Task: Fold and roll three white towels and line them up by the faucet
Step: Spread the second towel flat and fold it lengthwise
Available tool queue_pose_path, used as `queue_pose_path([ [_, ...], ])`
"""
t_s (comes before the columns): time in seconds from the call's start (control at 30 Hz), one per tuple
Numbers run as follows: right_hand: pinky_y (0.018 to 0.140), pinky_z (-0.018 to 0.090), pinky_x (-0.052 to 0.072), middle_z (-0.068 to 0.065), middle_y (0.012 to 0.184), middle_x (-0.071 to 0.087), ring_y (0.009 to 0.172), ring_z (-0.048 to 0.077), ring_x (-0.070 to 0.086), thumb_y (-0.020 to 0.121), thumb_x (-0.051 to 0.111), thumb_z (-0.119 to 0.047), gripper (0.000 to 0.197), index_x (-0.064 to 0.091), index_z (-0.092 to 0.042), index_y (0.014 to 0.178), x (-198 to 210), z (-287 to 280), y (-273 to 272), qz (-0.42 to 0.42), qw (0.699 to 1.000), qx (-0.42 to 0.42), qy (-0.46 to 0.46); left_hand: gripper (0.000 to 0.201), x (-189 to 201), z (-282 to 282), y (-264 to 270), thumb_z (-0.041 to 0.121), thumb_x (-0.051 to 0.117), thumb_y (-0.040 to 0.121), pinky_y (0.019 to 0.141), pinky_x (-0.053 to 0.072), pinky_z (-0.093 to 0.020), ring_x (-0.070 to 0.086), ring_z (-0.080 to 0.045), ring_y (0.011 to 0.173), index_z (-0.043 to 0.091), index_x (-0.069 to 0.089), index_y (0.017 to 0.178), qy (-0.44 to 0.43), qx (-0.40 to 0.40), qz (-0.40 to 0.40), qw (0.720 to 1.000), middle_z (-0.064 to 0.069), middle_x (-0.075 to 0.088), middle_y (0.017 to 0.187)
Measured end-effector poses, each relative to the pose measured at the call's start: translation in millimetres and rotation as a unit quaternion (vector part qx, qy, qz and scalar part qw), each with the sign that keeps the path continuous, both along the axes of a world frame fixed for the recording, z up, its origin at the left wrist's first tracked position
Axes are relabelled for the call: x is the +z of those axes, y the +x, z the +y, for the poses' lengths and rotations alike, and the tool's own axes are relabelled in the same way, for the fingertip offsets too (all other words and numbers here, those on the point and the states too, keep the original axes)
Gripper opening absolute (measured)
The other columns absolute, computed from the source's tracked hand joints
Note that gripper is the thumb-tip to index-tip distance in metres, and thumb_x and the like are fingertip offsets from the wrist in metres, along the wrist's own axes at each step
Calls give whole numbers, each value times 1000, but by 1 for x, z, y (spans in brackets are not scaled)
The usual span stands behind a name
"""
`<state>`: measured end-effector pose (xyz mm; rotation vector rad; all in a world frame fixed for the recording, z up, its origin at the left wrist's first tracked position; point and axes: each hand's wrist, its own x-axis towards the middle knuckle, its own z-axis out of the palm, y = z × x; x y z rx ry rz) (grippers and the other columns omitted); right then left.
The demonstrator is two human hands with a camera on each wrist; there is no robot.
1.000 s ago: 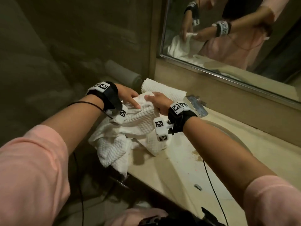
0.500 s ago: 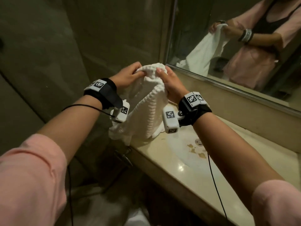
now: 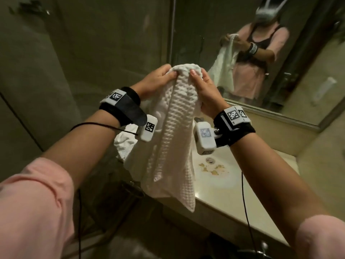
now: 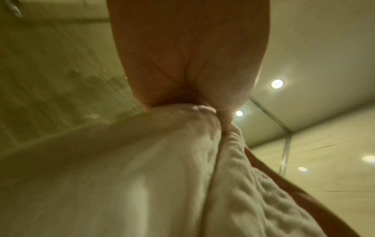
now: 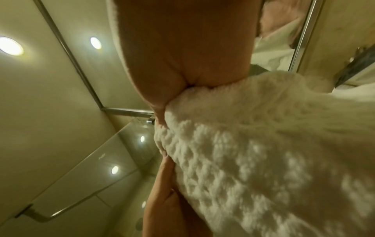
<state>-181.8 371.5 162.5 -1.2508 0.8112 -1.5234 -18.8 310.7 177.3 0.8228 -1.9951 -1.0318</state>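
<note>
A white waffle-weave towel hangs in the air above the counter's left end, bunched at its top. My left hand pinches the top edge from the left, and my right hand grips it from the right, the two hands close together. In the left wrist view the towel drops from my left hand. The right wrist view shows the same towel held by my right hand. More white towel lies crumpled on the counter behind my left wrist. The faucet is hidden behind the towel.
A beige counter with a sink basin, its drain and brown stains lies below the towel. A wall mirror behind it reflects a person holding the towel. A dark tiled wall stands at the left.
Both hands have lifted the towel off the counter and raised it higher, so it now hangs free. My view has tilted upward toward the mirror.
</note>
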Motion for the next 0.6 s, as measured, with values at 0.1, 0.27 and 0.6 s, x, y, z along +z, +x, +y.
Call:
queue_pose_path([
  [0.1, 78, 36, 56, 16, 105, 64, 85, 20, 66, 101, 45, -17, 19, 53, -9, 117, 1, 16, -3, 4, 999, -38, 13, 19, 7, 16, -7, 21, 46, 96, 70, 52, -23, 63, -13, 79, 8, 54, 106, 148, -110, 38, 982, -5, 64, 93],
  [0.27, 75, 35, 54, 11, 97, 66, 81, 20, 65, 99, 48, -13, 15, 57, -10, 111, -6, 57, -10, 51, 993, -105, 25, 33, 15, 40, -16, 13, 31, 95, 75, 50, -25, 68, -9, 76, 16, 63, 99, 210, -236, -50, 948, 3, 73, 83],
  [0.6, 61, 21, 47, 11, 89, 62, 77, 17, 57, 86, 69, -12, 28, 59, 4, 107, -14, 148, -36, 266, 923, -258, 107, 24, -18, 74, -65, 27, 60, 91, 59, 46, -12, 61, -1, 59, 5, 67, 85, 80, -372, -131, 915, 7, 67, 66],
])
